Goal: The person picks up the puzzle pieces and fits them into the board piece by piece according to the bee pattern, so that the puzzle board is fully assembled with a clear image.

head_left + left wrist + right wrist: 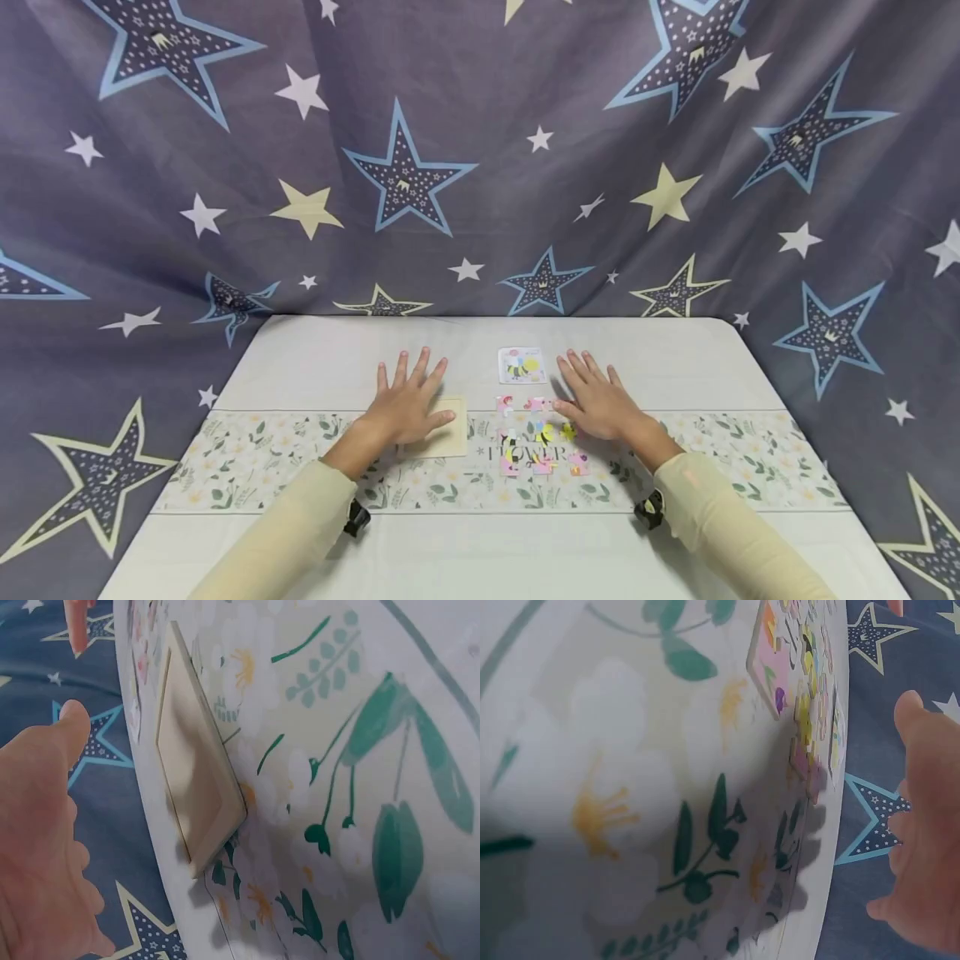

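Observation:
My left hand (407, 410) is spread flat, fingers pointing away, over the left part of a pale wooden puzzle tray (450, 440). In the left wrist view the tray (196, 769) shows a bare recess with a raised rim, and the hand is held above the table. My right hand (597, 402), also spread, hovers just right of several loose jigsaw pieces (542, 433) printed in pink, yellow and black. Behind those pieces lies a square picture card (522, 365) with a bee on it. Neither hand holds anything.
A white tablecloth (465, 550) with a floral band (277, 458) covers the table. At its far edge (450, 317) hangs a dark curtain (465, 67) with stars, which also runs along both sides. A small black device sits at each wrist.

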`<state>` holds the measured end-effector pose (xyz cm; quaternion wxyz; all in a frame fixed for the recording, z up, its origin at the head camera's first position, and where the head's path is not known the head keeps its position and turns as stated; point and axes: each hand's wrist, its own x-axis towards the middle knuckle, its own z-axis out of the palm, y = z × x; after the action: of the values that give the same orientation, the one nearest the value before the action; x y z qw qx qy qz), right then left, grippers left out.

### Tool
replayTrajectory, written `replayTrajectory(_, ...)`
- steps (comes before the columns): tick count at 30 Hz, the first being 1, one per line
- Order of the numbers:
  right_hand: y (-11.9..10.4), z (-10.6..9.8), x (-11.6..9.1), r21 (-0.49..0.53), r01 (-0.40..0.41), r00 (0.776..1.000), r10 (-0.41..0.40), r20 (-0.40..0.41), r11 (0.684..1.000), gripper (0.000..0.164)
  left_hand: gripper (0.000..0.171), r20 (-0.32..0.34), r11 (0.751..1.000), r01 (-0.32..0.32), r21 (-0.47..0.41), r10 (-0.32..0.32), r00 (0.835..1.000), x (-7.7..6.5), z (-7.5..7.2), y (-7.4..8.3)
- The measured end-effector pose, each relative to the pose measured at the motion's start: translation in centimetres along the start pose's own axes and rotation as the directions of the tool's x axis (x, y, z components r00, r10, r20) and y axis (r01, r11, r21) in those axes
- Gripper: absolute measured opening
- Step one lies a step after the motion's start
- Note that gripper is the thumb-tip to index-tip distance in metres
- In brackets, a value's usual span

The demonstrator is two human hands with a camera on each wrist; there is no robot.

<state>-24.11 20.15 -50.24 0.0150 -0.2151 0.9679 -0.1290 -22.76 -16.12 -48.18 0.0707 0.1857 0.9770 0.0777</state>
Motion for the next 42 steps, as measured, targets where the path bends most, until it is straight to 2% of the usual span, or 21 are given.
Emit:
replayTrajectory(7,-0.3,-0.5,0.8,0.008,0.028,0.995,-0.027,-0.096,1.0,0.073,0.09,0.016,0.996,0.014,-0.093,-0.013,1.0,-0.4,-0.4,-0.9)
replayTrajectory(11,-0.9,-0.6,1.3,0.024,0.033,0.991,-0.03,-0.129,0.999,0.066,0.088,0.01,0.993,0.005,-0.115,-0.004,1.0,-0.9,-0.3,-1.9)
replayTrajectory(16,-2.0,0.0,2.4,0.049,0.082,0.986,-0.074,-0.152,0.995,0.057,0.087,-0.008,0.991,-0.009,-0.13,0.008,1.0,-1.9,0.0,-3.4)
replayTrajectory(25,-3.5,1.6,3.8,0.056,0.173,0.98,-0.166,-0.108,0.983,0.047,0.088,0.03,0.979,-0.063,-0.195,0.07,0.997,-3.8,0.6,-5.5)
replayTrajectory(29,-4.2,2.2,4.5,0.061,0.213,0.974,-0.206,-0.097,0.975,0.041,0.087,0.025,0.971,-0.097,-0.218,0.105,0.994,-4.5,1.0,-6.1)
replayTrajectory(36,-5.3,3.2,5.1,0.043,0.247,0.968,-0.246,-0.043,0.968,0.036,0.087,0.038,0.97,-0.129,-0.206,0.14,0.989,-4.9,1.5,-6.3)
replayTrajectory(42,-6.0,3.6,5.6,-0.015,0.276,0.961,-0.276,-0.021,0.961,0.022,0.082,0.068,0.98,-0.112,-0.162,0.125,0.99,-5.0,2.0,-6.5)
